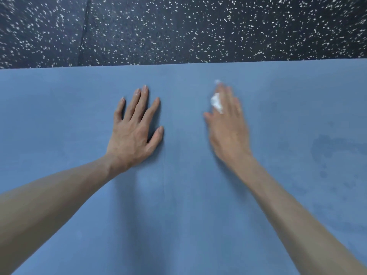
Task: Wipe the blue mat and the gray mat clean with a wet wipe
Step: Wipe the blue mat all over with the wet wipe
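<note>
Both hands on the blue mat, wipe under the right one.

Our left hand (pixel 135 132) lies flat with fingers spread, holding nothing, left of centre frame. Our right hand (pixel 226 124), blurred, has its fingers extended over the wet wipe (pixel 216 102), pressing it to the blue mat (pixel 59 116) just right of centre. Dark damp patches (pixel 333 147) at right suggest that part is wiped; we judge the rest outstanding. The gray mat is not in view. Speckled flooring (pixel 178 26) fills the upper frame.
</note>
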